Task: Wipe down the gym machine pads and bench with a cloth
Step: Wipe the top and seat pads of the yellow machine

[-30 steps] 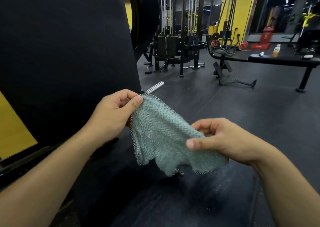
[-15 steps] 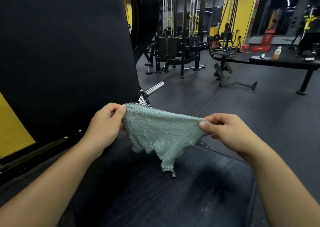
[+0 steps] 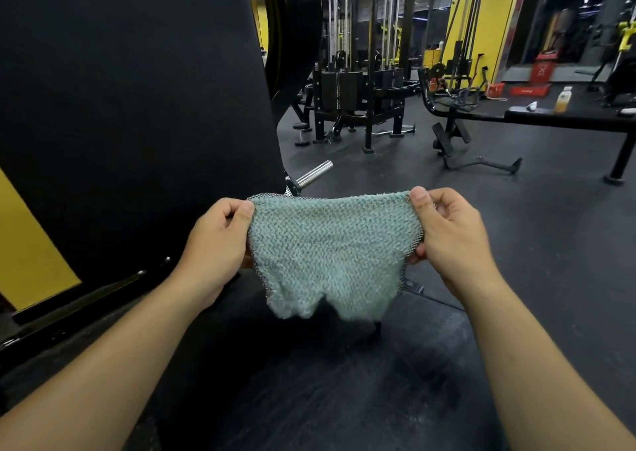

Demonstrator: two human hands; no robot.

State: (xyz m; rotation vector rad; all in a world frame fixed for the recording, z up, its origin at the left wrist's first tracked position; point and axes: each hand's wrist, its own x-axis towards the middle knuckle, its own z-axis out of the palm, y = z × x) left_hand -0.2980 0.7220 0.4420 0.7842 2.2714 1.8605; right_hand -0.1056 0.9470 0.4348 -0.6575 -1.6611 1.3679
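While both hands [image 3: 215,247] pinch cloth [image 3: 332,251], no legible writing

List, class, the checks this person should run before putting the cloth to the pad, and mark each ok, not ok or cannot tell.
1. Left hand pinches the green cloth: ok.
2. Right hand pinches the opposite corner: ok.
3. Cloth spread open between the hands: ok.
4. Cloth touching the upright back pad: not ok, held in the air.
5. Cloth damp: cannot tell.
6. Seat pad bare under the cloth: ok.
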